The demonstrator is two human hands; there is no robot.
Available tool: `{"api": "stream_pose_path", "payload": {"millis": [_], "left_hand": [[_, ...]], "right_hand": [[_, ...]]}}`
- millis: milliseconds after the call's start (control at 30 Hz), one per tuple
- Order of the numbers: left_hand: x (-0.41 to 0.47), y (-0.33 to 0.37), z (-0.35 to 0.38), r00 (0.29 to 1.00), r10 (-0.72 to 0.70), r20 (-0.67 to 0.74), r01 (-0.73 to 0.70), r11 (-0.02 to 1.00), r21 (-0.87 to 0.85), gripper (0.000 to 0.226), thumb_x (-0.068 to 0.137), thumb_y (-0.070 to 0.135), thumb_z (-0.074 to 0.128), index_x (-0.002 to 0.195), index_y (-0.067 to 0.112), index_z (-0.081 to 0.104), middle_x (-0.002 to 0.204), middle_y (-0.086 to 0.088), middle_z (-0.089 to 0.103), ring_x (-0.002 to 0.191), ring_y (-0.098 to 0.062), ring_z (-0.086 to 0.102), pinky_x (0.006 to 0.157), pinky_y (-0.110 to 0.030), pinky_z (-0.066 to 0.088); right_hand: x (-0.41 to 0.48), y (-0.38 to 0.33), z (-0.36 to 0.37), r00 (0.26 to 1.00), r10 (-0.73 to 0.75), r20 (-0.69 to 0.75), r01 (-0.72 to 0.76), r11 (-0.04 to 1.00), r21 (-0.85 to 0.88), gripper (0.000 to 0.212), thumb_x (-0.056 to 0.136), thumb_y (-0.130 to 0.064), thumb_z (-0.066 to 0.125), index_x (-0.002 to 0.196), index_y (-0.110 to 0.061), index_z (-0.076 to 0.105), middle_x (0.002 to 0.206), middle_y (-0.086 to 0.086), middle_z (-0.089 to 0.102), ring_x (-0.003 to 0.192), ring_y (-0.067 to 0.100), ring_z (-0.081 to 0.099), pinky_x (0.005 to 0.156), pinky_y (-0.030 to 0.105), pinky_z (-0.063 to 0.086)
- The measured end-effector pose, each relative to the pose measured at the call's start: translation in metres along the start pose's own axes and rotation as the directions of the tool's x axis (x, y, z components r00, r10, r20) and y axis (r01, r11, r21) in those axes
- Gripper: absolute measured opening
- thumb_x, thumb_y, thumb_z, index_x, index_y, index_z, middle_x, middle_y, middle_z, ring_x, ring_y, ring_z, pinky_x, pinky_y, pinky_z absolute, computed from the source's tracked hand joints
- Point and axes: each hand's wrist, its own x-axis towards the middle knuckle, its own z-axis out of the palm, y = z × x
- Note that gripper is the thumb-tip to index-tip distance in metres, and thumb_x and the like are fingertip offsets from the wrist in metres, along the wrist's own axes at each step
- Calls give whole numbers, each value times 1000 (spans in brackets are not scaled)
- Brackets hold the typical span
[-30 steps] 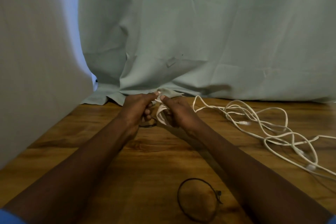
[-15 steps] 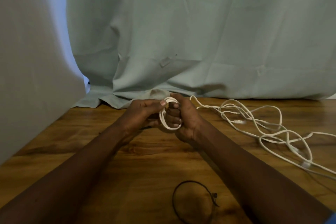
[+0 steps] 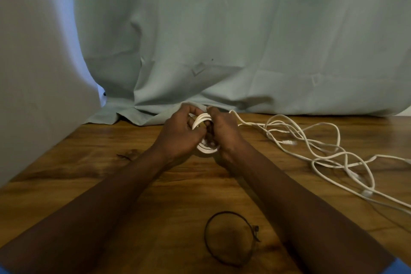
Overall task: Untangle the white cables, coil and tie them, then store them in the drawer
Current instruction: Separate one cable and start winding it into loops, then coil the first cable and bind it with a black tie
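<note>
Nearest first: a thin black tie [image 3: 255,228] lies on the wooden table [image 3: 100,176], closer to the body than either hand and just inside the right forearm. It is wire-thin and matte, bent into an open ring with a small clasp on one side.

Beyond it the left hand [image 3: 178,138] and right hand [image 3: 224,135] meet. The fingers of both curl round a small coil [image 3: 208,151] of white cable held between them, and its lower arc shows below the palms. The coil has several turns. It is smooth, slightly glossy and round in section, and looks springy.

One strand leaves the top of the coil past the right hand and runs to the loose white cables [image 3: 289,142], well to the right of that hand. They lie in slack, overlapping loops with small connectors among them. Which strand belongs to which cable cannot be told.

Judgement: coiling is under way and tying is not yet begun.
- Pinch the turns firmly with one hand and feed slack with the other.
- Match each new turn to the last.
- Draw the strand gently so the loose loops do not snag or knot.
- The tie lies within easy reach.

The drawer is not in view.

Farthest, beyond the hands, hangs a pale green cloth [image 3: 244,40], soft and creased, its hem bunched on the table. Left of the left hand stands a plain white panel [image 3: 33,73].
</note>
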Motion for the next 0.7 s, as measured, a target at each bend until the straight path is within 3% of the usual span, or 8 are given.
{"api": "stream_pose_path", "payload": {"millis": [67,133,200,267,433,567,633,700], "left_hand": [[-1,4,4,999,-28,-41,28,1000,1,35,81,20,76,110,31,60,82,1,72,69,-9,71,70,-35,60],[-2,9,7,995,-91,-30,87,990,-113,46,75,15,76,114,30,58,87,-7,74,70,-18,74,70,-40,63],[-4,15,12,988,-148,53,157,943,-294,51,80,-4,69,122,22,56,90,-14,73,64,-22,74,62,-36,62],[-6,17,11,975,-172,137,211,908,-361,53,84,-17,58,128,12,55,90,-16,71,58,-15,70,55,-29,58],[-4,4,-9,927,-197,318,317,866,-387,49,84,-9,65,129,9,58,85,-15,72,74,-22,72,66,-34,59],[0,-3,-13,938,-194,287,277,918,-283,42,85,-16,67,122,2,62,103,-23,75,89,-29,75,75,-35,63],[3,-4,-14,946,-181,271,233,956,-176,40,85,-14,65,121,4,64,102,-20,76,93,-31,75,80,-40,63],[3,-1,-18,930,-178,321,249,949,-194,36,87,-10,65,120,5,65,99,-18,76,90,-30,76,78,-42,63]], "right_hand": [[-2,1,-2,989,-144,-40,138,982,-128,38,101,-30,54,71,-8,62,54,11,55,42,23,49,45,31,39],[1,6,-5,967,-247,-68,222,938,-265,45,98,-41,53,64,-16,66,58,9,65,53,28,63,55,41,50],[4,9,-8,954,-291,-72,249,904,-347,43,93,-47,52,61,-26,70,63,4,70,66,30,70,67,49,56],[6,10,-10,954,-293,-62,258,910,-324,44,96,-41,54,55,-30,68,58,1,66,63,28,66,69,53,55],[3,15,-7,959,-281,-27,260,916,-305,40,95,-38,55,61,-24,71,67,9,72,70,32,71,76,59,58],[0,13,0,972,-233,-36,212,928,-305,40,94,-45,57,73,-14,71,73,12,74,76,31,74,78,59,59],[-2,11,2,970,-236,-63,207,931,-301,40,92,-46,57,75,-13,72,74,10,75,76,30,75,78,57,60],[-3,8,3,956,-277,-98,231,914,-334,40,94,-43,57,71,-13,72,70,7,74,71,28,73,75,54,60]]}}
